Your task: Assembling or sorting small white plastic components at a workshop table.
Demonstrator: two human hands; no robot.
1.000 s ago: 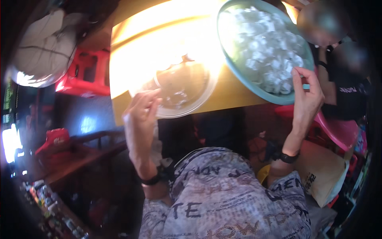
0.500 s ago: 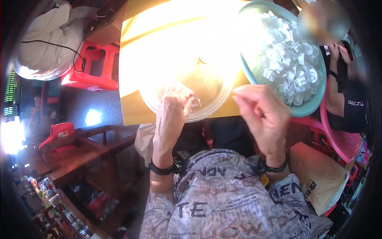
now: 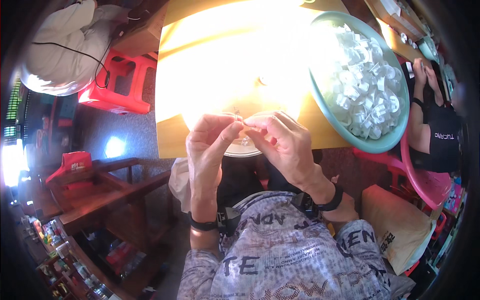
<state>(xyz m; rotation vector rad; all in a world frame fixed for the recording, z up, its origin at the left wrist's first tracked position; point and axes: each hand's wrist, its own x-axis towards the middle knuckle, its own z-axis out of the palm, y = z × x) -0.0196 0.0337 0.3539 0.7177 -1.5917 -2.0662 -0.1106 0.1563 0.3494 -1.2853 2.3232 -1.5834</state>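
Observation:
Over a round, pale shallow tray [image 3: 242, 154] at the table's near edge, both hands meet at the fingertips. My left hand [image 3: 206, 142] pinches a small clear piece [image 3: 237, 113], which sticks up past its thumb and forefinger and is washed out by glare. Touching it from the other side, my right hand [image 3: 287, 145] is closed, thumb against forefinger; whatever its fingertips hold is too small to name. Beneath the hands, small clear bits [image 3: 246, 141] lie in the tray. Strong light hides most of the tray's far side.
At the right of the yellow table [image 3: 172, 137] stands a teal basin [image 3: 320, 90] heaped with translucent white plastic parts [image 3: 372, 87]. A pink basin [image 3: 430, 185] and another person's hands [image 3: 425, 75] are farther right. A red stool [image 3: 122, 82] stands left, a brown paper bag [image 3: 405, 220] lower right.
My right hand has moved left from beside the teal basin to meet my left hand. The left has lifted slightly, bringing the small clear piece up. The view has shifted slightly.

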